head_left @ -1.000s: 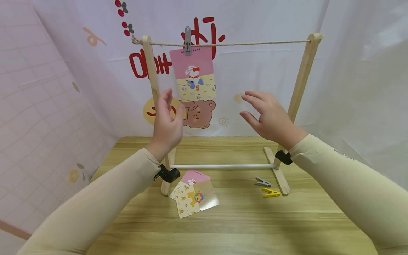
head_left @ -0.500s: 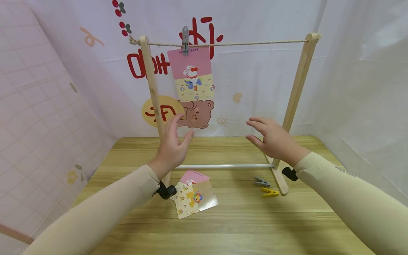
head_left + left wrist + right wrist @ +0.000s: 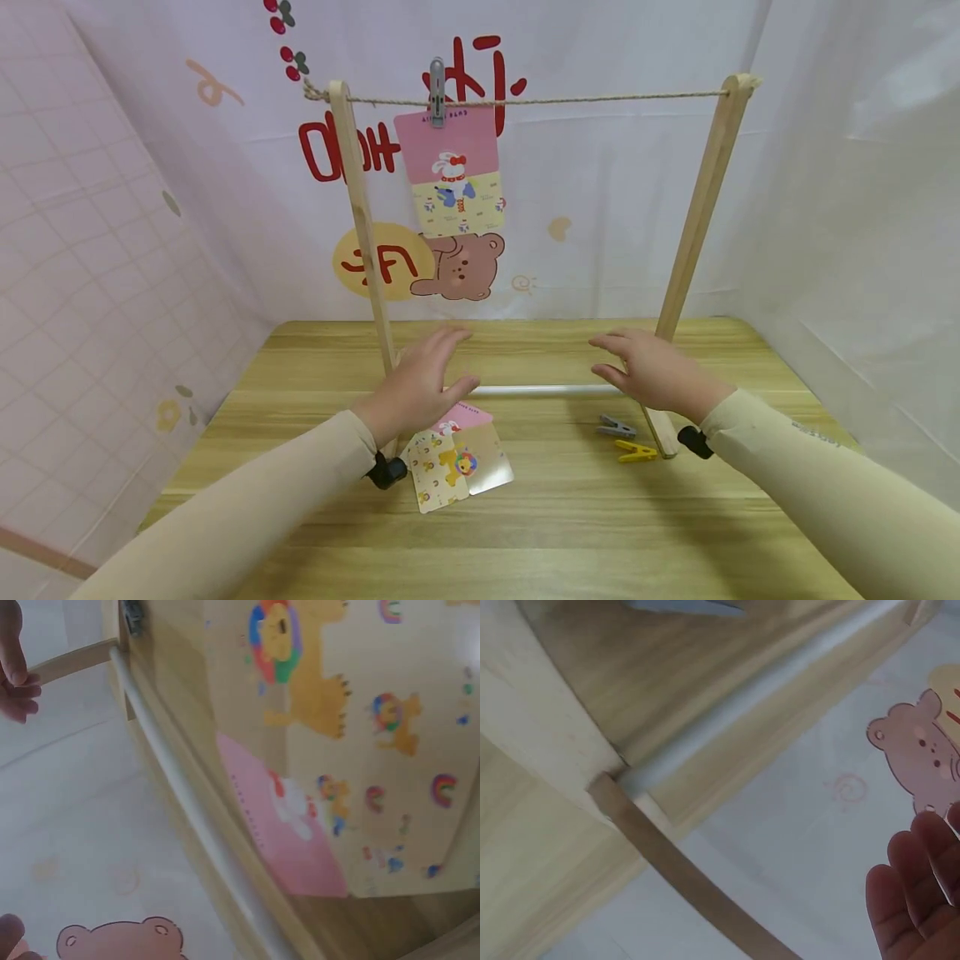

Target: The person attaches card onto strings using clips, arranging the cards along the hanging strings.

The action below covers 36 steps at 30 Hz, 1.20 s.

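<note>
My left hand (image 3: 420,383) hovers over the back of a small pile of cards (image 3: 461,467), fingers relaxed and holding nothing. On top of the pile lies a lion card (image 3: 315,667); a pink card (image 3: 289,832) pokes out from under it. My right hand (image 3: 660,371) hangs in the air by the right post, its fingers (image 3: 911,892) loosely extended with nothing in them. Below it on the table lie a grey clothespin (image 3: 617,427) and a yellow clothespin (image 3: 636,452). A pink and yellow rabbit card (image 3: 453,175) hangs from the rope, pinned by another grey clothespin (image 3: 437,92).
A wooden rack stands on the table (image 3: 525,533), with a left post (image 3: 360,208), a right post (image 3: 701,208), a twine rope (image 3: 600,100) on top and a white crossbar (image 3: 540,390) low down. White printed cloth (image 3: 622,208) hangs behind.
Both hands have come down from about mid-post height toward the table, the left one also shifting right over the cards. The hanging card and the clothespins stay where they were.
</note>
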Available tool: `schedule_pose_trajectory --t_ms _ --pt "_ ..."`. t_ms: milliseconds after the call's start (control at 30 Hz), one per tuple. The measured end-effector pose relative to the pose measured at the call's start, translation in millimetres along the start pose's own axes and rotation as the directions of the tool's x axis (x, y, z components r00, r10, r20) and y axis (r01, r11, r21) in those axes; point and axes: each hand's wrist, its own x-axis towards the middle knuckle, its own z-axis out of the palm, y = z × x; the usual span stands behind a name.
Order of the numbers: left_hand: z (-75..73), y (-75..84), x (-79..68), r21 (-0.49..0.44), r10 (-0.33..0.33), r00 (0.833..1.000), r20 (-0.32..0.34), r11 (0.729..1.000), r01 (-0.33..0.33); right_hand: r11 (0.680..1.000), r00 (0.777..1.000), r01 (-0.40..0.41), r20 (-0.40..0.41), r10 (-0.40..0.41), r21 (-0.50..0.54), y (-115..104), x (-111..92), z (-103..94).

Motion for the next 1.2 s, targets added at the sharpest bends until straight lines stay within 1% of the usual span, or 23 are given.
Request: schedule_pose_trajectory --t_ms 167,300,433,600,767,900,967,1033,1133,1200 --pt "11.3 -3.9 -7.8 -0.015 -0.043 0.992 0.115 0.999 0.045 1.0 0.999 0.012 0.033 -0.012 -0.005 6 -11 18.3" --pt "21.1 -6.6 -13.4 -0.004 -0.065 0.983 0.172 0.998 0.067 0.999 0.998 0.033 0.061 -0.033 0.007 9 -18 28.2" --pt "30.3 -8.9 -17.9 0.028 -0.076 0.973 0.216 0.997 0.072 0.999 0.992 0.006 0.125 -0.011 0.042 10 -22 34.5" --pt "38.9 -9.6 -22.1 0.066 -0.065 0.959 0.275 0.997 0.049 0.999 0.98 -0.03 0.198 0.021 0.043 11 -26 40.1" --pt "46.3 -9.4 -26.0 0.089 -0.06 0.932 0.358 0.996 0.03 0.998 0.961 -0.053 0.274 0.039 0.045 11 -27 46.9" --pt "51.4 -9.8 -27.9 0.116 -0.038 0.92 0.39 0.993 -0.009 0.995 0.956 -0.064 0.29 0.039 0.076 12 -29 51.4" --pt "52.5 -9.4 -28.6 0.115 -0.018 0.916 0.4 0.993 -0.031 0.993 0.955 -0.074 0.295 0.043 0.096 12 -30 53.9" --pt "53.1 -8.9 -29.7 0.113 -0.01 0.908 0.419 0.993 -0.041 0.992 0.953 -0.075 0.299 0.041 0.105 11 -31 56.7" --pt "53.7 -7.7 -31.0 0.122 -0.015 0.895 0.447 0.992 -0.044 0.993 0.953 -0.068 0.301 0.035 0.1 11 -31 59.8" --pt "54.4 -7.4 -31.9 0.146 -0.032 0.886 0.463 0.988 -0.041 0.995 0.955 -0.06 0.296 0.032 0.085 9 -31 60.0"
